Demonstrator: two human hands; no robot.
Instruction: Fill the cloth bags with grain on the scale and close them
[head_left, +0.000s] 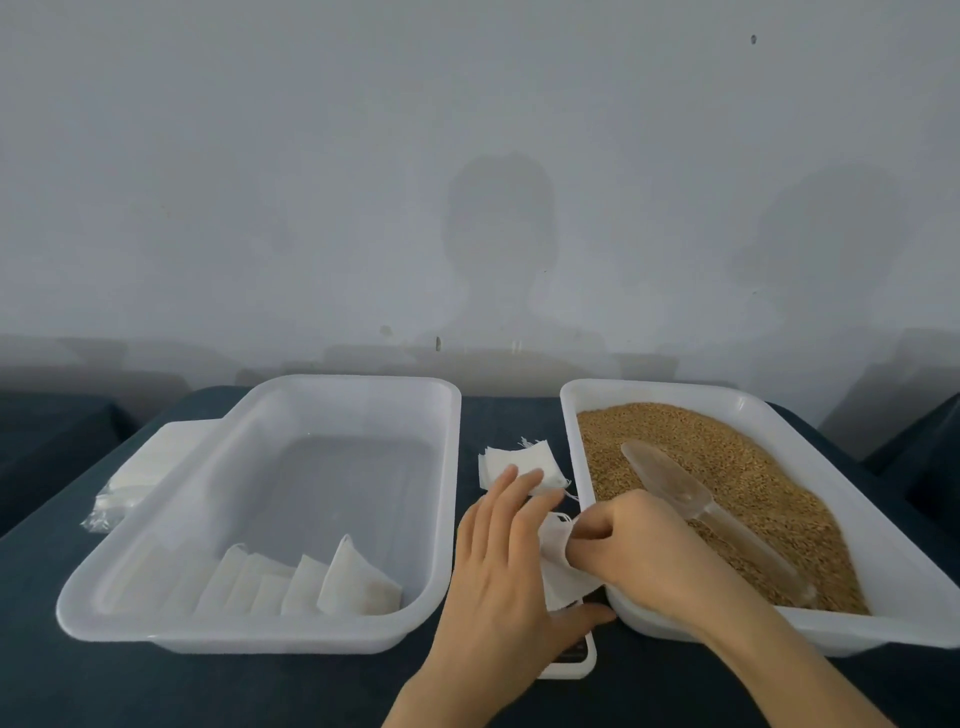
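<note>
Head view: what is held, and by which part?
Right hand pinches the small white cloth bag at its top edge; left hand, fingers straight, rests against it.

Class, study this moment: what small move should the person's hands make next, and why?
Probably the right hand should pull the mouth of the cloth bag open while the left hand steadies it on the scale. The bag looks flat, and the scoop lies unheld in the grain.

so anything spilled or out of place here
Nothing stands out. The grain sits inside the right tray with the scoop lying on it, none visible on the table; filled bags lean in the left tray; the right hand pinches a cloth bag.
</note>
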